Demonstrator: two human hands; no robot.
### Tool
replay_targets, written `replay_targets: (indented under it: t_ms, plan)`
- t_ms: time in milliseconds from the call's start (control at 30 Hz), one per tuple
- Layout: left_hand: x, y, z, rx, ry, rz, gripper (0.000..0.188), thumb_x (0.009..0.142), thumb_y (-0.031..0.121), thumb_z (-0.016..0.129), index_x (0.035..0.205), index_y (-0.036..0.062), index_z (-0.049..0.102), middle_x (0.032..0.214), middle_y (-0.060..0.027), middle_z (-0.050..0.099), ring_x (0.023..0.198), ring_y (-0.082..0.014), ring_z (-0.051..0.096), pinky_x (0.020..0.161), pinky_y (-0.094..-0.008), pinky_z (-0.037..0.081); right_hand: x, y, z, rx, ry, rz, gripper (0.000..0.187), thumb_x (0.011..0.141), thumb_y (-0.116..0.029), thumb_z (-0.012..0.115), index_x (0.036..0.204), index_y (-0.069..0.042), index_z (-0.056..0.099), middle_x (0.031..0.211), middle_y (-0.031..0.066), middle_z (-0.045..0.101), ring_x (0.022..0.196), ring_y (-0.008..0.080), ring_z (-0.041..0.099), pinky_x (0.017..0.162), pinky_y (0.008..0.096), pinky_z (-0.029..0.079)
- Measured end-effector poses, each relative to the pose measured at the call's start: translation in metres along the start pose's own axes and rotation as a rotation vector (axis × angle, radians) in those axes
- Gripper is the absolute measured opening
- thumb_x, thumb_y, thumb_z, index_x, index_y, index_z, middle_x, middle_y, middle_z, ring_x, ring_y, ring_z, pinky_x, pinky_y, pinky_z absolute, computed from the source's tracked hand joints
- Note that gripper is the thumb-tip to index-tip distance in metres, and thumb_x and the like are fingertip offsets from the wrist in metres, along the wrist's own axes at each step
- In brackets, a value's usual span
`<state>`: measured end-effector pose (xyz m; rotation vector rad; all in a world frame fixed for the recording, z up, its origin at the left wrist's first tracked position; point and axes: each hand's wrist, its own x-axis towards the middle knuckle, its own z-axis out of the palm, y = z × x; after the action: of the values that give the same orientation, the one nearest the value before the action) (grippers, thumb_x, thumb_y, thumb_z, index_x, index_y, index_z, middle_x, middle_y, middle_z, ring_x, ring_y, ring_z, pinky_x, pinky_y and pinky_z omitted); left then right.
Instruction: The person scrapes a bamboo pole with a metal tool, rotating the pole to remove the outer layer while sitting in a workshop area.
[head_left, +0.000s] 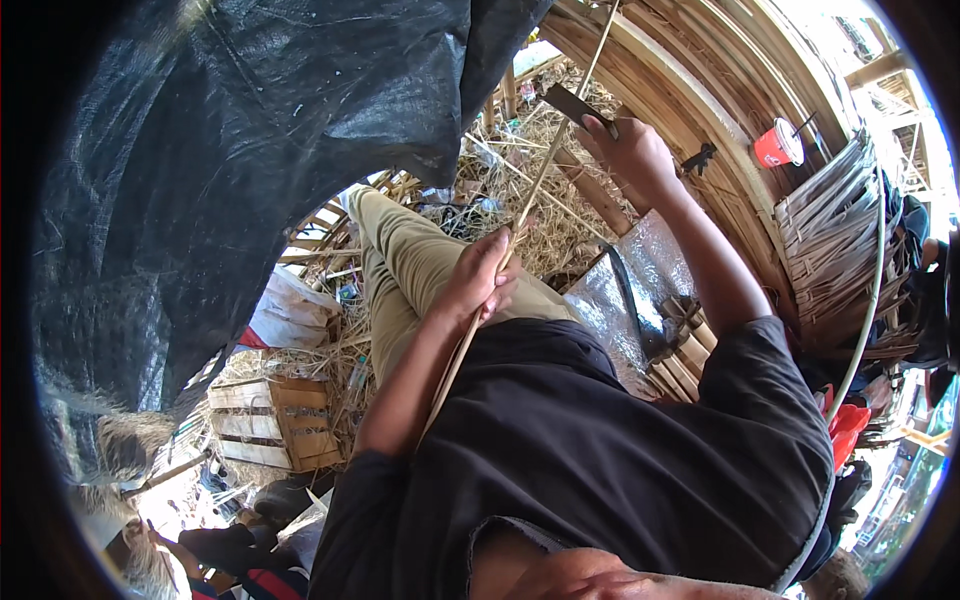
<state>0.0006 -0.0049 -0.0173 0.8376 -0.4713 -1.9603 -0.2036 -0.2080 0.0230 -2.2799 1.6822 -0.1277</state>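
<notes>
A long, thin bamboo strip [545, 170] runs slantwise from the far bench down past my left forearm. My left hand [482, 278] is closed around it in front of my waist. Farther off and to the right, my right hand [637, 155] grips a knife with a broad dark blade [578, 108]. The blade lies against or just over the strip; I cannot tell whether they touch. Most of the knife's handle is hidden in my fist.
A black tarp [250, 150] hangs at the left. Bamboo slats [700, 90] form a bench on the right, bearing a red cup [778, 145]. Silver foil sheeting [655, 255] lies near my right side. A wooden crate [275, 420] stands at lower left amid straw [545, 240].
</notes>
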Motion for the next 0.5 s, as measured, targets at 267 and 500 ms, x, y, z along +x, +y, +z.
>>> replay_targets:
  t_ms: [267,500]
  plan:
    - [0.002,-0.008,-0.007,0.034,0.028,0.020,0.038,0.107,0.037,0.041,0.137,0.0142,0.048,0.063,0.0036,0.039,0.037,-0.0033,0.035,0.031,-0.0194,0.032,-0.006,-0.006,0.005,0.159,0.157,-0.054,0.061,0.099,-0.056,0.049,0.067,-0.006,0.066,0.058,0.0137,0.063,0.055,0.0279,0.066,0.055,0.0433,0.053]
    - [-0.004,-0.005,-0.003,0.055,0.036,0.010,0.042,0.107,0.038,0.042,0.140,0.0138,0.046,0.063,0.0038,0.040,0.036,-0.0034,0.035,0.031,-0.0192,0.032,-0.017,-0.012,0.026,0.020,-0.011,-0.044,0.063,0.101,-0.055,0.043,0.072,-0.004,0.065,0.063,0.0134,0.064,0.055,0.0273,0.066,0.055,0.0409,0.055]
